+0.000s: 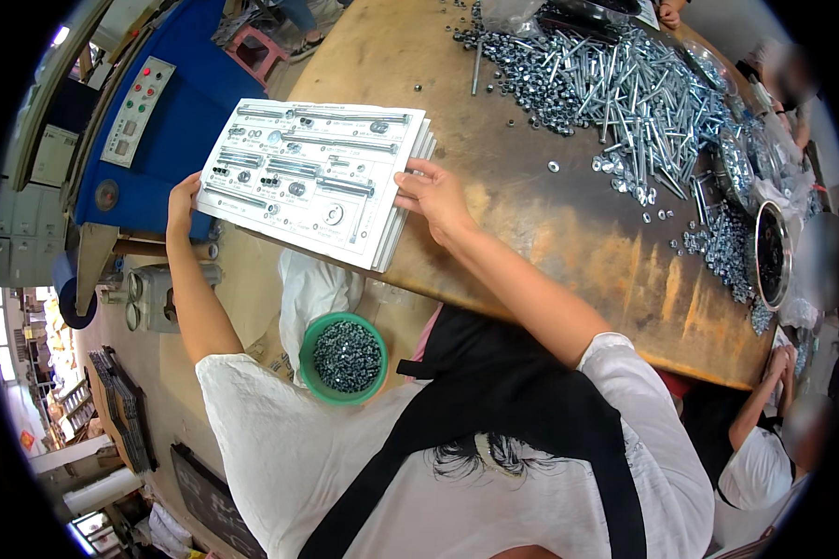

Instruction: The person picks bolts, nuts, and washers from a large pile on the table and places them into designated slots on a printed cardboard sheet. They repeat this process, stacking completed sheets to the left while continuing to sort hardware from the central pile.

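A stack of white cards is held up in front of me, tilted over the table's left edge. Bolts, nuts and washers show in rows on the top card; I cannot tell whether they are real or printed. My left hand grips the stack's left edge. On the opposite edge, my right hand pinches the stack, the thumb on the top card and the fingers along the side. Several card edges show in layers on the right.
Loose bolts and nuts are heaped across the worn table. Below its edge stands a green bucket of small metal parts, beside a white sack. A blue machine is at left. Other people sit at the right.
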The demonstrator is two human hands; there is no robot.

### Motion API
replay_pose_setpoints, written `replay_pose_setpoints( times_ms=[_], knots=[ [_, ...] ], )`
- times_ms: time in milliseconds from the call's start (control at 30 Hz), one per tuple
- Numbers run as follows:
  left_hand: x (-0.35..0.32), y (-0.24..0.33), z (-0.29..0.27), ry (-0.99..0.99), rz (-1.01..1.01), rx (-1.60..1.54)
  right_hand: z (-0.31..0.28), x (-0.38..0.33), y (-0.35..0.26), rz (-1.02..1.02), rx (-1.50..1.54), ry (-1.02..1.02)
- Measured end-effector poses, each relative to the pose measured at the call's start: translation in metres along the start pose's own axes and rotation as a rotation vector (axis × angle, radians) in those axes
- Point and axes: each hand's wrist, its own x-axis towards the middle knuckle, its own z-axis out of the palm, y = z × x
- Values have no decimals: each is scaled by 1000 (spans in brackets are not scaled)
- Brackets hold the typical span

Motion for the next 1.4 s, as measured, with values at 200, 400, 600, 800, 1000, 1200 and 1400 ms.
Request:
replay_pose_setpoints(
  times_ms=[200,400,600,800,1000,1200,1400],
  knots=[
    [31,-31,4,-92,93,-55,-38,11,-1,29,9,-139],
    [16,8,-28,373,523,416,-183,-43,-55,-90,-80,-7],
    [-272,149,273,-302,589,280,-367,-183,-82,-507,-69,730],
    [-213,123,536,-369,464,172,-382,-244,-86,-500,-20,745],
    [-182,109,650,-386,600,348,-420,-286,-73,-560,-68,801],
    [-198,163,687,-327,880,659,-435,-297,-65,-583,-12,862],
    [-184,175,695,-407,904,791,-433,-291,-72,-574,-89,847]
  ],
)
